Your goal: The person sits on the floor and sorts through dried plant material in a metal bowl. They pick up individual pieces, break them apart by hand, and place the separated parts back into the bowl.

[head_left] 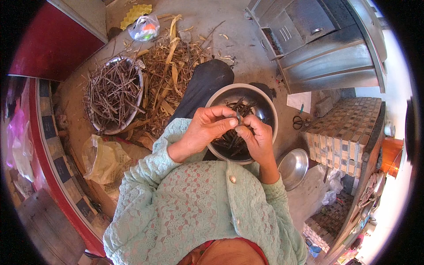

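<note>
Both my hands meet over a round basin set between my knees. My left hand pinches a small, dark, slender dried piece between thumb and fingertips. On its other side, my right hand grips the same piece, thumb against bent fingers. Whether it is a pod or a bit of twig is too small to tell. Under my hands, dark, thin, stick-like pieces lie in the basin, partly hidden by my fingers.
To the left stands a metal basin heaped with brown twig-like stalks. Loose stalks and dry husks cover the floor beside it. At right are an empty metal bowl, scissors, a tiled block and a metal cabinet.
</note>
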### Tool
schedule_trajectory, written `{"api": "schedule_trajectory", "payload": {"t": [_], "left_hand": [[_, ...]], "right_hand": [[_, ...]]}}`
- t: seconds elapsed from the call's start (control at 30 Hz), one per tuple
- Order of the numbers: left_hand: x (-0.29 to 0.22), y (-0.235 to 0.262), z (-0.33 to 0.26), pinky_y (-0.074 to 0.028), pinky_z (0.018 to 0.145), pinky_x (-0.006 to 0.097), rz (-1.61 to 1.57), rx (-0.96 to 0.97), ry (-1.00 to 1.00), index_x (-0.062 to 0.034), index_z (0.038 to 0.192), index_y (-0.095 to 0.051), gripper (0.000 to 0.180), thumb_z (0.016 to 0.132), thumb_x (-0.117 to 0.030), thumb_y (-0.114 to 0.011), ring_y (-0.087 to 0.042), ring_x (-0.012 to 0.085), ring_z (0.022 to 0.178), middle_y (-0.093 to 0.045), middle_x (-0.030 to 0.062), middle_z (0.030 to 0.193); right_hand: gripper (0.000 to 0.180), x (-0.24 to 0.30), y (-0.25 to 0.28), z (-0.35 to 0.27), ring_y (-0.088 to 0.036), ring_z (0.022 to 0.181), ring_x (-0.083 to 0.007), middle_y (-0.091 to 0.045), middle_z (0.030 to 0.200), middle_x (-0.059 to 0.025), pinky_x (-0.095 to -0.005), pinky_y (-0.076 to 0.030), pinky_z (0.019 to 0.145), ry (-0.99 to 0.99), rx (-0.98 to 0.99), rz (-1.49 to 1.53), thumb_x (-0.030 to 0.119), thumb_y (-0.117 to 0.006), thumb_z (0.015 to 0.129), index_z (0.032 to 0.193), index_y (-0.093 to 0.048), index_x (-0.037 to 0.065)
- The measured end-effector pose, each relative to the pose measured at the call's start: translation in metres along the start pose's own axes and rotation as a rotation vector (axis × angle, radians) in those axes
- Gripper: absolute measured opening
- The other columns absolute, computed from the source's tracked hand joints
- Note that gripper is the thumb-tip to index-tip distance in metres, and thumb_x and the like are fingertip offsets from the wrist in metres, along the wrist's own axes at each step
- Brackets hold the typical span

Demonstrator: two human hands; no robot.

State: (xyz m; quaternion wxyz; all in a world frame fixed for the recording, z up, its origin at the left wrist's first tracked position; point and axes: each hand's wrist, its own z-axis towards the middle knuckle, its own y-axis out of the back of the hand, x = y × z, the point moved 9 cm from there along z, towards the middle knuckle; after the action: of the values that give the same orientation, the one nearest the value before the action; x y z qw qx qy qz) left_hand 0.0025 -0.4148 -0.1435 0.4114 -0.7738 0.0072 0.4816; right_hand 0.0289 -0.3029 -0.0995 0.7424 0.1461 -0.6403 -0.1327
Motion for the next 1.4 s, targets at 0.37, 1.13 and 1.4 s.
{"api": "schedule_trajectory", "payload": {"t": [0.37, 1.13, 1.4], "left_hand": [[-0.028, -0.012, 0.0, -0.04, 0.059, 0.025, 0.724, -0.012, -0.355, 0.0017, 0.082, -0.058, 0.015, 0.085, -0.011, -0.065, -0.047, 0.0095, 0.066, -0.052, 0.004, 0.071], [-0.015, -0.028, 0.004, -0.036, 0.056, 0.037, 0.855, 0.24, -0.322, -0.0003, 0.08, -0.047, 0.024, 0.087, -0.019, -0.061, -0.043, 0.0286, 0.061, -0.044, 0.0128, 0.066], [-0.013, -0.035, 0.003, -0.037, 0.056, 0.037, 0.799, 0.3, -0.312, -0.0009, 0.08, -0.048, 0.028, 0.089, -0.025, -0.059, -0.045, 0.0282, 0.06, -0.045, 0.0128, 0.066]], "right_hand": [[0.021, 0.006, -0.008, -0.001, -0.051, 0.053, -0.0284, -0.048, 0.063, -0.0124, -0.0336, -0.04, 0.05, 0.012, 0.152, -0.149, 0.019, -0.062, 0.087, 0.078, -0.053, 0.002], [0.027, -0.016, -0.017, -0.015, -0.042, 0.051, -0.0071, -0.048, 0.055, -0.0005, -0.0252, -0.035, 0.046, -0.242, 0.466, 0.301, 0.02, -0.055, 0.091, 0.072, -0.052, 0.001], [0.029, -0.022, -0.018, -0.02, -0.038, 0.048, -0.0056, -0.047, 0.053, 0.0002, -0.0241, -0.03, 0.043, -0.309, 0.474, 0.454, 0.019, -0.057, 0.088, 0.065, -0.051, 0.002]]}}
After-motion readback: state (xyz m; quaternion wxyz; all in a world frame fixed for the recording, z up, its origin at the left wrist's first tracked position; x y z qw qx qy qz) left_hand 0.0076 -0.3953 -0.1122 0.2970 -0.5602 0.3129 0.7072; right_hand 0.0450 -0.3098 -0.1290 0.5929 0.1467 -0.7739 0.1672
